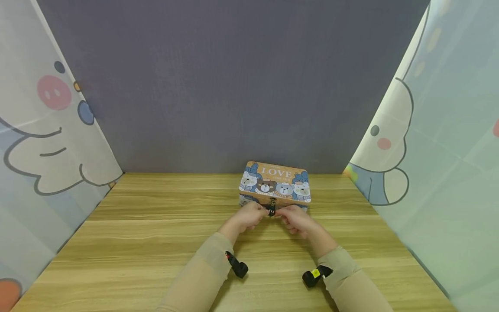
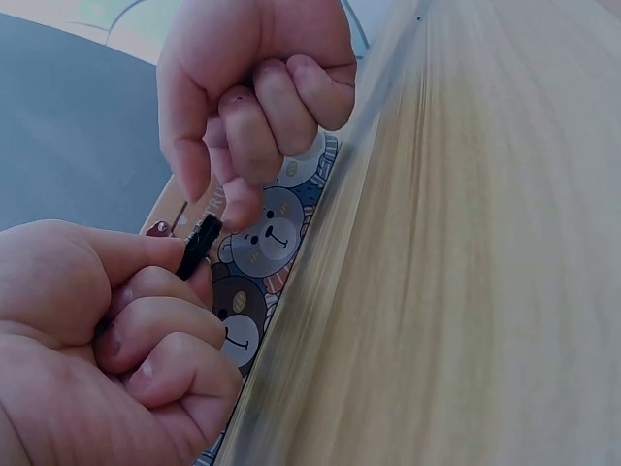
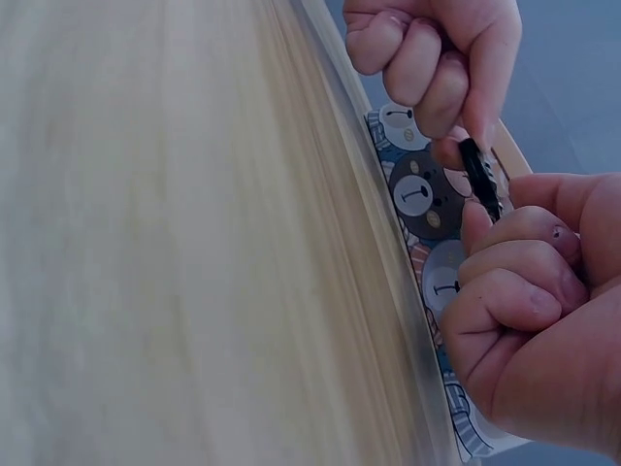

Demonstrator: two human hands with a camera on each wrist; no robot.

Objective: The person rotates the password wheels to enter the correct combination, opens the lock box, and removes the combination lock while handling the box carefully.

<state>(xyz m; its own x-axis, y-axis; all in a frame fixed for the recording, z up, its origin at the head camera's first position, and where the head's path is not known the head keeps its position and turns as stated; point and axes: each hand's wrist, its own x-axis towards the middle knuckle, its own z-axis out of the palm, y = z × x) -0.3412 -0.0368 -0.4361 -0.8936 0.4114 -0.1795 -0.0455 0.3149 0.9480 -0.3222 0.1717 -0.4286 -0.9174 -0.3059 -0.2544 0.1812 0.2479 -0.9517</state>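
A tin box [image 1: 274, 180] with cartoon bears and the word LOVE on its lid stands at the back of the table, lid down. From the metal clasp [image 1: 273, 201] on its front hangs a small black padlock [image 1: 271, 211] with pale marks like number dials. My left hand [image 1: 249, 215] pinches the padlock between thumb and index finger, other fingers curled in. On the opposite side, my right hand [image 1: 298, 220] has its index fingertip at the padlock and its thumb close by. The right wrist view shows the padlock [image 3: 480, 180] between both hands.
The wooden table [image 1: 156, 242] reaches a dark grey panel [image 1: 234, 86] just behind the box. Cartoon-printed curtains [image 1: 46, 151] flank both sides. A black wrist camera [image 1: 238, 265] sits on each sleeve.
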